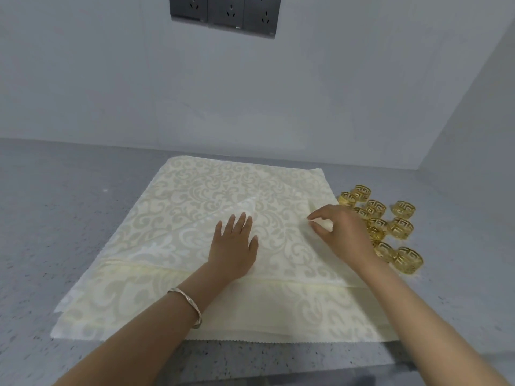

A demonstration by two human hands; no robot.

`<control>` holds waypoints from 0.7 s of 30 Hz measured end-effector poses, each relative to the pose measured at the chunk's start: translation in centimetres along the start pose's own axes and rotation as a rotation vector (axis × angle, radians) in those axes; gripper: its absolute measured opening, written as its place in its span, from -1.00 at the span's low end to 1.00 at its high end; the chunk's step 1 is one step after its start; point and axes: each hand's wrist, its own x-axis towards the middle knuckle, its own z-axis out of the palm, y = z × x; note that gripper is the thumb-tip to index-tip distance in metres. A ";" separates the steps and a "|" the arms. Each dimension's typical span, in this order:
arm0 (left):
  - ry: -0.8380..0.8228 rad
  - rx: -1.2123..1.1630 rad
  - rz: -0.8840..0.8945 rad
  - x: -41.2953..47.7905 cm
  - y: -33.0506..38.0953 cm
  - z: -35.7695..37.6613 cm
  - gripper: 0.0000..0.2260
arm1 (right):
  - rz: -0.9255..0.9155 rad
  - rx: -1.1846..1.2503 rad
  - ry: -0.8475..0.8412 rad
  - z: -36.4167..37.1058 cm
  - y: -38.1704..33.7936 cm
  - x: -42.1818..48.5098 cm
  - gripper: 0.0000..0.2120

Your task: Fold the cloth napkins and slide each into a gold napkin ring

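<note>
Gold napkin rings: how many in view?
9 gold napkin rings, clustered on the counter right of the napkins, just beyond the right hand, which may hide more.

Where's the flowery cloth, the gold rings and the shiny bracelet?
cream swirl-patterned cloth napkin point(195, 196): head view, flat far-left part.
gold metal napkin rings point(401, 228): head view, one ring amid the cluster.
thin silver bracelet point(191, 302): head view, band across left wrist.

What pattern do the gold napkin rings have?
The napkin rings show a Greek-key cutout, seen in the head view.

Speckled counter point(55, 218): napkins point(195, 196) (stacked), gold rings point(402, 228)
</note>
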 end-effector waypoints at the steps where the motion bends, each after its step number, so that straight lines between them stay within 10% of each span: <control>1: -0.005 -0.002 0.001 0.0 0.0 0.0 -0.50 | 0.097 0.035 -0.044 0.2 1.3 0.6 -0.83; 11: 0.029 0.035 -0.021 0.0 0.3 0.5 -0.47 | 0.301 -0.073 -0.678 3.5 8.2 9.5 -0.20; 17: 0.030 0.048 -0.028 0.1 0.4 0.5 -0.47 | 0.408 -0.180 -0.733 2.5 9.4 10.8 0.03; 21: 0.027 0.046 -0.029 0.1 0.4 0.4 -0.48 | 0.337 -0.349 -0.629 0.6 9.1 10.1 -0.32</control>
